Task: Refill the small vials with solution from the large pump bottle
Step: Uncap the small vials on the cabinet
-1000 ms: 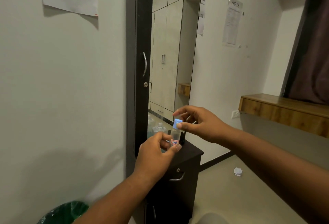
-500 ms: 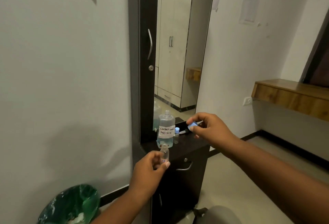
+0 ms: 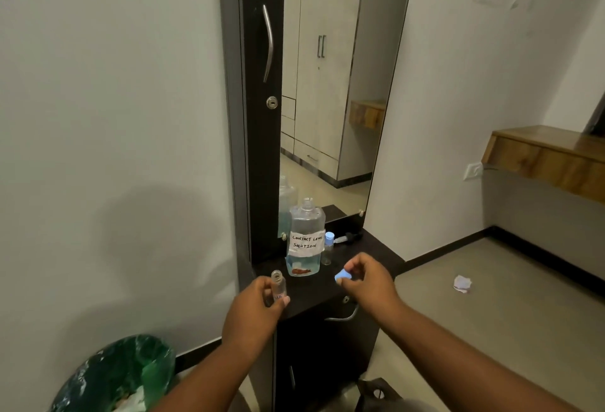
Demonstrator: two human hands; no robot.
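Pinched between thumb and fingers, a small open vial (image 3: 278, 284) stands upright in the left hand (image 3: 253, 310), its mouth uncovered, held at the front left corner of the dark counter (image 3: 373, 256). That grip is closed round the vial's lower half. The right hand (image 3: 366, 280) holds a small blue cap (image 3: 342, 275) in its fingertips — a clenched pinch, poised above the front edge of the counter, well apart from the vial.

Behind the two hands, on the counter, stands the large bottle (image 3: 305, 241) with a handwritten label reading "contact lens solution"; its neck is open and only a shallow layer of bluish liquid lies at the bottom. Just beside it on the right stands a second small vial (image 3: 328, 248) with a blue cap on. A dark dropper-like piece (image 3: 348, 237) lies behind that — too small to tell more. A mirror (image 3: 334, 84) rises behind the counter, and a green-lined bin (image 3: 118, 375) sits on the floor at lower left.
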